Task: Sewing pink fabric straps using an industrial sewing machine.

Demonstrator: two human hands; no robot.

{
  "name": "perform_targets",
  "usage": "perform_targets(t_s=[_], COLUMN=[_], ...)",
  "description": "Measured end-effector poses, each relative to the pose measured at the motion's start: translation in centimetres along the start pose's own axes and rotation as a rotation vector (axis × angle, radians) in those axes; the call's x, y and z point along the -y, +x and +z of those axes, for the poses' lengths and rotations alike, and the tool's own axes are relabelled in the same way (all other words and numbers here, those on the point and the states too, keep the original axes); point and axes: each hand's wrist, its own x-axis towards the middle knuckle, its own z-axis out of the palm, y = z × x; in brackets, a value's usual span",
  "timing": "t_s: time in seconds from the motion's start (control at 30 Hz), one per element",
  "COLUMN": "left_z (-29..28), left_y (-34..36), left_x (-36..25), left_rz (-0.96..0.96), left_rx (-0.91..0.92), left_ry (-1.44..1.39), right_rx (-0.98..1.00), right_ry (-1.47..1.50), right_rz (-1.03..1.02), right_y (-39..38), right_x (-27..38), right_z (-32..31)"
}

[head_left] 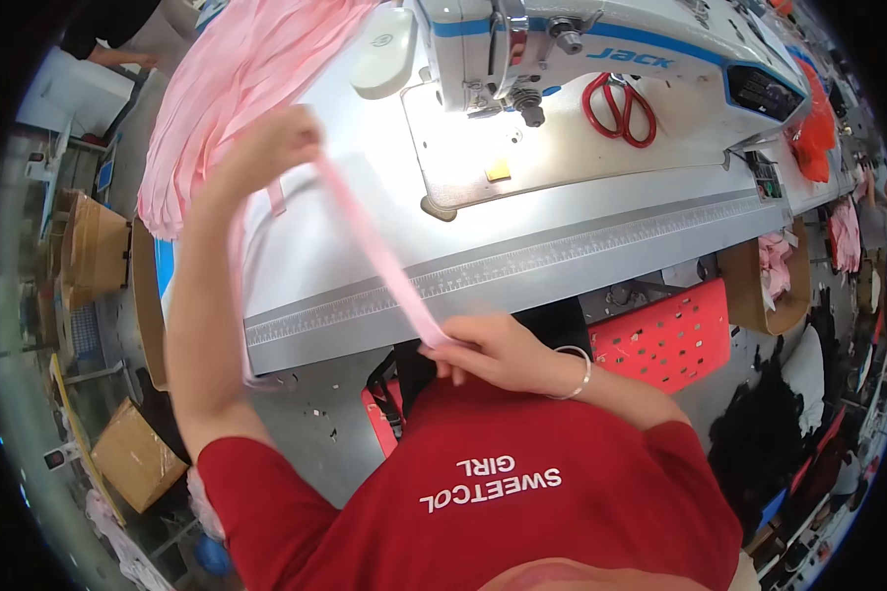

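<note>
A pink fabric strip [370,236] stretches diagonally between my two hands. My left hand [281,148] is raised over the white table near the pile of pink strips [207,108], its blurred fingers closed on the upper end. My right hand [488,350], with a white bangle at the wrist, grips the lower end just past the table's front edge, beside the grey ruler strip [512,253]. A further pink length hangs behind my left forearm, partly hidden by it.
A white sewing machine [463,69] stands at the back, with red-handled scissors [643,123] beside it. A red perforated seat [660,340] is below the table. Cardboard boxes [128,453] stand left; a box [798,295] with pink cloth stands right. Another person's arm [123,56] shows top left.
</note>
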Motion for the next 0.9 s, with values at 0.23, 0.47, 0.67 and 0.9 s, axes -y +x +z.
perform_targets(t_s=[0.23,0.47,0.67,0.9], left_z=[6.6,7.5,7.5,7.1], left_y=[7.7,8.0,7.9,8.4], left_x=[-6.8,-5.9,-5.9,-5.8], left_rz=[0.089,0.036,0.086,-0.15], left_rx=[0.169,0.189,0.07,0.254], left_ry=[-0.311,-0.323,-0.22,-0.193], right_rx=[-0.081,-1.0,-1.906,-1.401], right_ry=[-0.898,-0.871,-0.806,-0.082], right_rz=[-0.135,-0.746,-0.462,-0.164], right_y=[-8.8,-9.9,-20.9,-21.7], right_x=[-7.1,1.9,6.8,4.5], right_z=[-3.6,-18.8,-47.0,-56.9])
